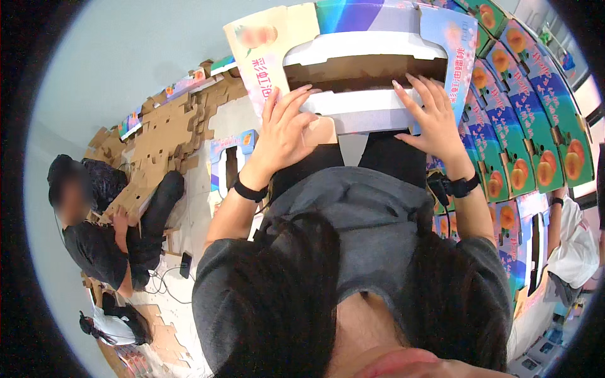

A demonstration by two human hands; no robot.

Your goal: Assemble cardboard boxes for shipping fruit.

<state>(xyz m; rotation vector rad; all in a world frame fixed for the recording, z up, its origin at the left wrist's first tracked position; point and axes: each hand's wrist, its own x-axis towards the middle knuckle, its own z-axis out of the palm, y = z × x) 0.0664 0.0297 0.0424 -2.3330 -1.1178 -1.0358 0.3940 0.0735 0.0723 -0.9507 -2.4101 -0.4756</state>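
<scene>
Left hand (283,133) and right hand (435,120) splayed on printed carton (358,103), apparently not gripping

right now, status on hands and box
Left hand, right hand on near side of printed box. Wide opening uncovered. Stacked cartons to the right.

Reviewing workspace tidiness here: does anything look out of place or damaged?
A black phone lies at left beside loosely looped cables, which could snag; an untucked-looking brown flap juts from the near-left corner of the box, by the left hand.
</scene>
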